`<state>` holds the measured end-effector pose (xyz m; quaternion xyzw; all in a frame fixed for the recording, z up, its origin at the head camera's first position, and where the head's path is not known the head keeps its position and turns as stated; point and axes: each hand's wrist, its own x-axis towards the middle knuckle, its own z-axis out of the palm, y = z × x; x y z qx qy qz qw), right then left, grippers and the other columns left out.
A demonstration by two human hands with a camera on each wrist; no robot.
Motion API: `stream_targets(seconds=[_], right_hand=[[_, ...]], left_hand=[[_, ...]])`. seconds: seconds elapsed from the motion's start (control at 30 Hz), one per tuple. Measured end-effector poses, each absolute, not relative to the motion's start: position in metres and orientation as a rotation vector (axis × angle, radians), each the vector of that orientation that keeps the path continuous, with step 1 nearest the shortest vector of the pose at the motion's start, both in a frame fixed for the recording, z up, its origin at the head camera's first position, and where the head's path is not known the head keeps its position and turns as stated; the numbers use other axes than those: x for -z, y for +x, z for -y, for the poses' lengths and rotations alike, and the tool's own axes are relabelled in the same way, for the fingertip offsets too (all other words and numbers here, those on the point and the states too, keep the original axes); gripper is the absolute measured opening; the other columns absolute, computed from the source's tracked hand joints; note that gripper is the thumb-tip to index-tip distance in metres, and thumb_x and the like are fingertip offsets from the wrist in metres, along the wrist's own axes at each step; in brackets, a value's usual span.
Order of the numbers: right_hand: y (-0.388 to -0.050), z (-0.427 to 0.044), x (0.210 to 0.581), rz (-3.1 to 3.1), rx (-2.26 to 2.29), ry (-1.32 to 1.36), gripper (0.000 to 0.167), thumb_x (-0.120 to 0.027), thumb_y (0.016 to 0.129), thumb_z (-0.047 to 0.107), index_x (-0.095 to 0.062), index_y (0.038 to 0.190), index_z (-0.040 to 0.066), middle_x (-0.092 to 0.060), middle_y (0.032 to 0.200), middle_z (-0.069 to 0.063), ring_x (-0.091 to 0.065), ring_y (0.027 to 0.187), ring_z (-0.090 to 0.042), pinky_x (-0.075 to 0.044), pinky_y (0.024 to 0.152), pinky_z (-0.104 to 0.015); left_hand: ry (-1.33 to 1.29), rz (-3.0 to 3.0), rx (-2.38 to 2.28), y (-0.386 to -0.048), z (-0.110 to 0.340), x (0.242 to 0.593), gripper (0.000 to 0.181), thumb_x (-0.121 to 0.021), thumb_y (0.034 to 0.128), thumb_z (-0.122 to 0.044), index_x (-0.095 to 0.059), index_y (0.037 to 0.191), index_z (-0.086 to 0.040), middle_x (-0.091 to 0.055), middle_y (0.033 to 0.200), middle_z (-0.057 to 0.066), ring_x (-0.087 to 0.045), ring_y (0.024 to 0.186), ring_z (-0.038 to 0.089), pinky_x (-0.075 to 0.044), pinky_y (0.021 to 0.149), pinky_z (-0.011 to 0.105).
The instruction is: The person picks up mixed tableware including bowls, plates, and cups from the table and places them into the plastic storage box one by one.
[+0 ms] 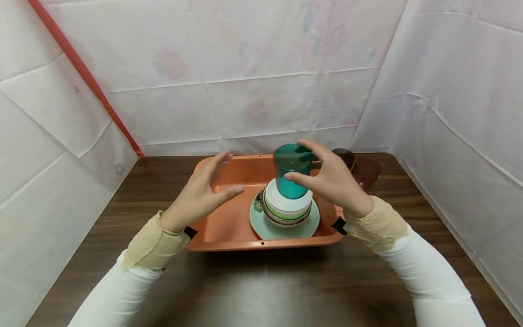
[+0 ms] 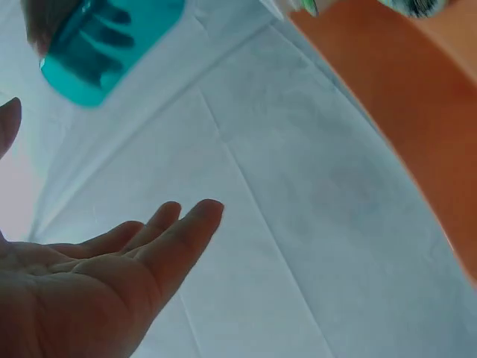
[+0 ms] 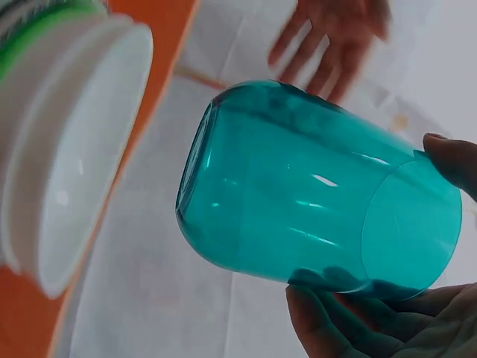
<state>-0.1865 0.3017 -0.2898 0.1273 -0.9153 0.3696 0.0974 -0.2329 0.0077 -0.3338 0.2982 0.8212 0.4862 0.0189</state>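
My right hand (image 1: 333,179) holds a see-through teal plastic cup (image 1: 291,175), thumb on one side and fingers on the other. In the right wrist view the teal cup (image 3: 298,194) is apart from the white bowl (image 3: 93,156) at the top of a stack. That stack of bowls (image 1: 287,213), white, green and dark-patterned, stands on a pale green plate (image 1: 312,225). Plate and bowls are inside an orange tray (image 1: 229,215), towards its right. Over the tray's left side is my left hand (image 1: 200,195), holding nothing, its fingers spread from the thumb.
Right of the tray, two dark brown see-through cups (image 1: 366,172) stand on the wooden table (image 1: 163,181), partly hidden by my right hand. White sheeting (image 1: 253,109) closes off the back and both sides. A red strip (image 1: 86,77) runs down at the left.
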Motion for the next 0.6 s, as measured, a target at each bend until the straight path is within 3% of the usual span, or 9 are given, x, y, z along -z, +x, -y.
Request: stream_targets(seconds=[0.33, 0.6], right_hand=[[-0.189, -0.265, 0.299, 2.643, -1.171, 0.622, 0.076, -0.08, 0.082, 0.032, -0.043, 0.146, 0.011, -0.059, 0.129, -0.002, -0.062, 0.108, -0.015, -0.051, 0.097, -0.039], [-0.189, -0.251, 0.305, 2.625, -1.205, 0.71, 0.071, -0.079, 0.083, 0.032, -0.046, 0.143, 0.012, -0.058, 0.131, -0.001, -0.061, 0.106, -0.015, -0.051, 0.095, -0.037]], left_hand=[[1.019, -2.457, -1.507, -0.224, -0.036, 0.333, 0.097, -0.079, 0.0822, -0.035, -0.019, 0.156, -0.017, -0.028, 0.159, 0.001, -0.033, 0.146, 0.022, -0.032, 0.118, 0.041], [1.064, -2.432, -1.543, -0.224, -0.046, 0.336, 0.09, -0.077, 0.0847, -0.024, -0.021, 0.154, -0.015, -0.048, 0.142, 0.004, -0.053, 0.128, 0.021, -0.046, 0.107, 0.042]])
